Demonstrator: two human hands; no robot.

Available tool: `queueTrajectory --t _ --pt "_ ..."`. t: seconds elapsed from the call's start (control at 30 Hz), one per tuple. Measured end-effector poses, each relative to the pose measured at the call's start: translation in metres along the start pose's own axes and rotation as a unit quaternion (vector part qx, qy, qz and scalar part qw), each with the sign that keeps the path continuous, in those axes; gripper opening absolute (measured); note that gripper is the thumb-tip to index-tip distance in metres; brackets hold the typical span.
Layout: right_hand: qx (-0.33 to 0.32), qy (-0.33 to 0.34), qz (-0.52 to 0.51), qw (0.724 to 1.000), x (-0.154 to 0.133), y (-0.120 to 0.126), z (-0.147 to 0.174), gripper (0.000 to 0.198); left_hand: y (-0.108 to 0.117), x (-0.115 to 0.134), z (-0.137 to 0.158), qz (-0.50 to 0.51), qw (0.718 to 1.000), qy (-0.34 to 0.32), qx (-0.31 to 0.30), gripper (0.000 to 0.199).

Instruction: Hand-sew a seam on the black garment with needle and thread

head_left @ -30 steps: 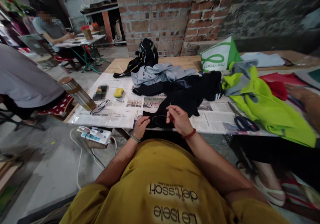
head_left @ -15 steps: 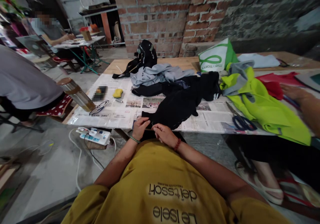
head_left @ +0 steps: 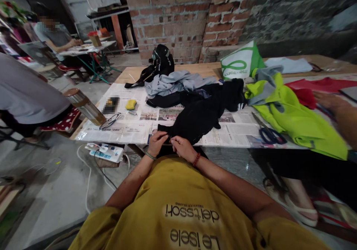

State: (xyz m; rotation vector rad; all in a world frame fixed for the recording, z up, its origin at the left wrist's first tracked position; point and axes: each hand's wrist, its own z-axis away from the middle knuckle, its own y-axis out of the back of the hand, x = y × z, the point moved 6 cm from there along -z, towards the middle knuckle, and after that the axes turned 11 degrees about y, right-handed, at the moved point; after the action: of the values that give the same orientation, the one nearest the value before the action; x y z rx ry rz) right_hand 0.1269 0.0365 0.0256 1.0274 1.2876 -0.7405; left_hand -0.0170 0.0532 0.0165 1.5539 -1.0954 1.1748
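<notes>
A black garment (head_left: 192, 118) lies over the table's front edge, with a dotted line of pale stitches along its near edge. My left hand (head_left: 156, 143) is closed in a pinch on the garment's near left end. Close beside it, my right hand (head_left: 184, 149) is also closed, its thumb and forefinger pinched at the cloth on a thin bright sliver that looks like a needle. Between the fingertips the cloth is partly hidden. Behind the black garment lies a crumpled grey garment (head_left: 178, 82).
Scissors (head_left: 269, 133) lie right, beside a neon yellow garment (head_left: 298, 116) and another person's arm (head_left: 338, 110). A yellow sponge (head_left: 131, 104), glasses (head_left: 110, 121) and a steel flask (head_left: 86, 107) stand left. A black bag (head_left: 163, 60) and green-white bag (head_left: 241, 61) are behind.
My right hand has shifted very slightly, its fingertips still at the cloth. My left hand keeps its pinch in place. At the far right, the other person's arm has moved a little.
</notes>
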Motion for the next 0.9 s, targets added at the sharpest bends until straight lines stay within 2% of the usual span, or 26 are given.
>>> queueTrajectory --t 0.23,0.4,0.5,0.7,0.9 --pt "-0.001 -0.027 -0.025 0.999 -0.001 -0.001 0.003 0.014 -0.001 0.006 0.000 -0.007 1.000 -0.020 -0.005 0.012" --pt "0.004 -0.040 -0.037 0.999 -0.001 -0.002 0.003 0.013 -0.004 0.022 0.003 -0.041 0.994 -0.101 -0.025 0.008" --pt "0.010 -0.016 -0.019 1.000 -0.002 -0.001 0.002 0.014 -0.006 0.026 0.005 -0.050 0.991 -0.122 -0.030 0.007" --pt "0.024 0.027 0.026 0.999 -0.002 0.003 0.004 0.017 -0.009 0.026 0.007 -0.053 0.990 -0.122 -0.051 0.011" --pt "0.042 0.023 0.018 0.999 0.006 0.005 0.003 0.020 -0.014 0.028 0.011 -0.033 0.983 -0.142 -0.112 0.008"
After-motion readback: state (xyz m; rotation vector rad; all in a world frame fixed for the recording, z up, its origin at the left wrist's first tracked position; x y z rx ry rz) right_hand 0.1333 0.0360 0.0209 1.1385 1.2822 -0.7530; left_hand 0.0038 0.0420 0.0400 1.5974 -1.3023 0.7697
